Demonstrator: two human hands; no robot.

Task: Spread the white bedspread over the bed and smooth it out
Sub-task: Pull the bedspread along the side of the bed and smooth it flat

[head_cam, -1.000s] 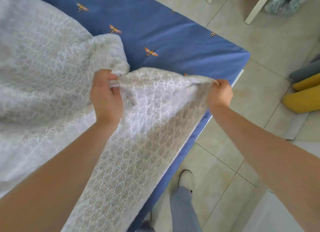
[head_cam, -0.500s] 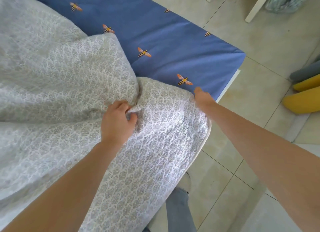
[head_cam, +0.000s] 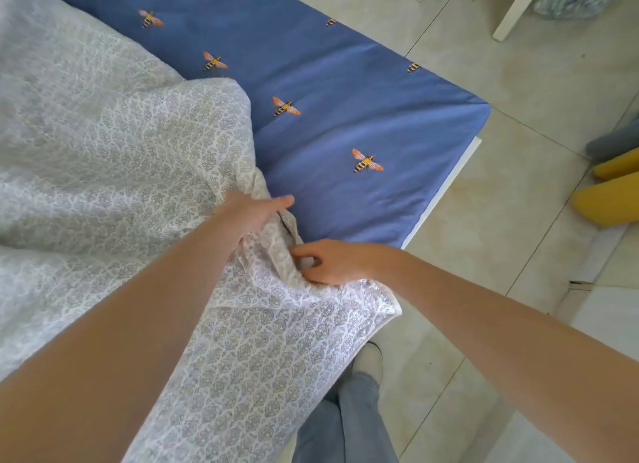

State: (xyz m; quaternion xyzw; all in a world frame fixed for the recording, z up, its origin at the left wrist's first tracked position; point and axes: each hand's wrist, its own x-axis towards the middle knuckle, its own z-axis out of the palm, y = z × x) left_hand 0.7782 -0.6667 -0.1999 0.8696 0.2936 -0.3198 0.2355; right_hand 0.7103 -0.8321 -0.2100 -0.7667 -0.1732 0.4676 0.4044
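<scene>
Bare blue bee-print sheet (head_cam: 345, 123) lies open toward the bed's corner; the bunched white bedspread (head_cam: 121, 144) blocks the left.

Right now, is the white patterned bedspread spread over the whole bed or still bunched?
Still bunched. The white patterned bedspread is heaped, both hands gathering its folds, and the blue bee-print sheet lies bare at the corner.

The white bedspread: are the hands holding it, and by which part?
Yes. Both hands grip the white bedspread at a bunched fold along its edge near the bed's corner: the left hand higher up, the right hand pinching just below.
</scene>
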